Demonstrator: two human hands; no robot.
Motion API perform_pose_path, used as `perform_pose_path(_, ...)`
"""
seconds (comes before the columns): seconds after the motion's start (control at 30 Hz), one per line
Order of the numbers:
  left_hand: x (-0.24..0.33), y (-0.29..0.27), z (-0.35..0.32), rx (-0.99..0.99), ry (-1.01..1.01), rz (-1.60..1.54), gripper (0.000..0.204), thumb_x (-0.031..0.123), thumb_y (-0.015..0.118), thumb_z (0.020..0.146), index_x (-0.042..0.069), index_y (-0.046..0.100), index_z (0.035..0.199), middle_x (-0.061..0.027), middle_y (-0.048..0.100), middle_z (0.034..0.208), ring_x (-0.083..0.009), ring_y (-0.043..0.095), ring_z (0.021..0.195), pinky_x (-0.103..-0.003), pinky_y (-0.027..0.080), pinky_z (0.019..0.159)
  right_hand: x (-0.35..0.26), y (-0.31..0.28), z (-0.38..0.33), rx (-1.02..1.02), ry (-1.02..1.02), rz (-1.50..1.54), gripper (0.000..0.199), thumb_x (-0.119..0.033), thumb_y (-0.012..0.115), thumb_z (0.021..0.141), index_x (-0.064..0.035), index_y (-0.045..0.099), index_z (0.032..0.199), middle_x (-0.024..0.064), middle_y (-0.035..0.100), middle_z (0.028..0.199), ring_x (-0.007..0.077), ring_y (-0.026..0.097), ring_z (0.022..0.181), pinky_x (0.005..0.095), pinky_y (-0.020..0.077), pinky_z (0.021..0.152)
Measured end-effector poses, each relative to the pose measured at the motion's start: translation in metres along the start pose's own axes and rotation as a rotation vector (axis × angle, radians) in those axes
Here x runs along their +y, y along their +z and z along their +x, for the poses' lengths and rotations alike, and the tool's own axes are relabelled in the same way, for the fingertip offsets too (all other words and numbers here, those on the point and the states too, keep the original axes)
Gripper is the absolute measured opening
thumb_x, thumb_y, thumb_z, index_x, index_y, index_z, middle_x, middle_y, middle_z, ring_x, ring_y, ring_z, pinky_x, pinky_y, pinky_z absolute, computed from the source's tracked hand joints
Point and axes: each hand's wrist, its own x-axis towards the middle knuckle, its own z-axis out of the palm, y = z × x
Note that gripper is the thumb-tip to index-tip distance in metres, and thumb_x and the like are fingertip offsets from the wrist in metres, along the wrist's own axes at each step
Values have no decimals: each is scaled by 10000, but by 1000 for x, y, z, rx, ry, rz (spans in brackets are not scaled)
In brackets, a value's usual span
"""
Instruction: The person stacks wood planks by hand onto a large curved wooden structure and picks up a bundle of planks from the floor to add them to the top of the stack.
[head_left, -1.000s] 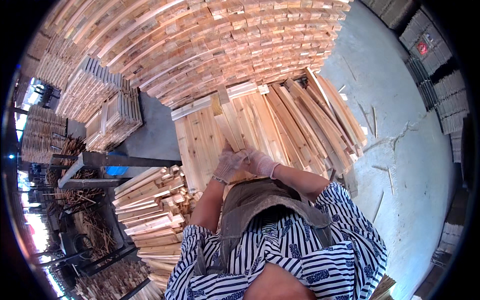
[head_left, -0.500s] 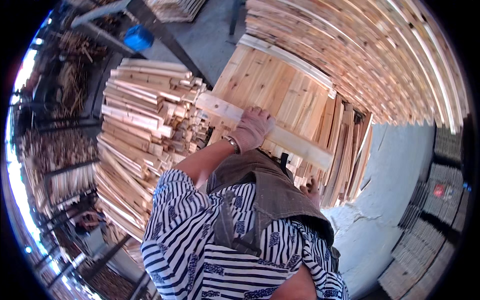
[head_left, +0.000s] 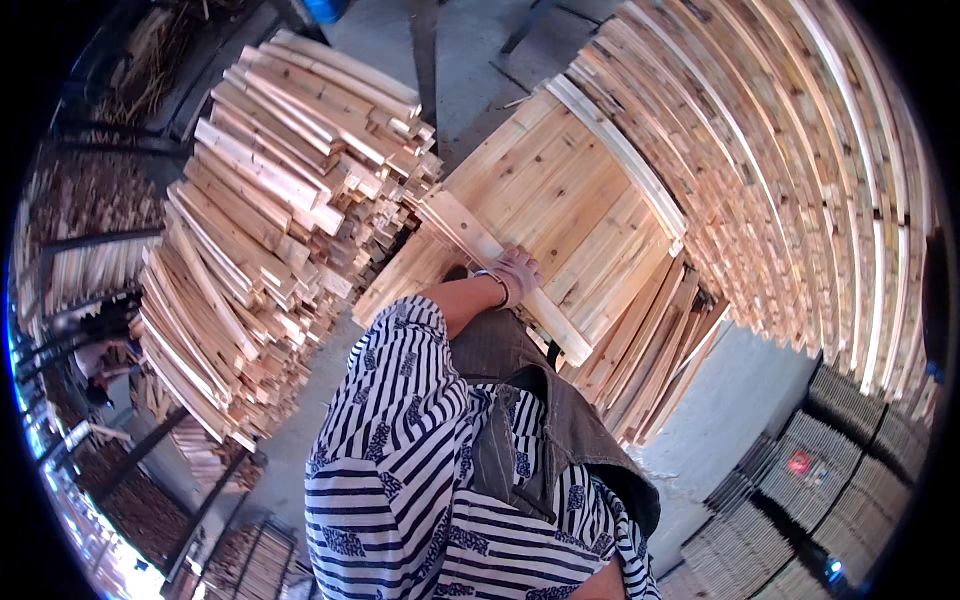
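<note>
Knotty tan plank panel (head_left: 560,190), mid-frame, has straight pale wooden battens (head_left: 465,228) laid at both ends, fixing unclear; pale-gloved left hand (head_left: 517,274) over lower one, can't tell if gripping; right hand unseen.

The person's left arm comes up from the lower part of the view, its upper half inside a striped sleeve (head_left: 375,430), and bends at the elbow so that the bare left forearm (head_left: 462,301) slants up and to the right. A band (head_left: 497,283) circles the wrist. The gloved left hand (head_left: 516,276) is held back upward, with the fingers (head_left: 530,266) close together and pointing away to the upper right; how firmly they press is hard to tell from above. The right hand is hidden.
</note>
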Motion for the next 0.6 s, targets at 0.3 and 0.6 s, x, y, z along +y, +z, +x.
perform_pose_path(0.3,24,88,15,113,-178,202,77,289,505,878,252,569,900,23,544,963,-213,524,1020,-467,379,852,-30,26,5,-79,56,-150,724,-206,689,939,2,305,1518,171,614,1258,215,622,1093,324,504,929)
perform_pose_path(0.6,56,87,19,144,-407,-342,554,505,817,565,249,618,1014,20,589,1121,-212,507,1204,-397,359,1021,-51,66,32,-173,78,-330,716,-224,676,952,14,303,1514,184,613,1285,224,618,1135,323,491,963)
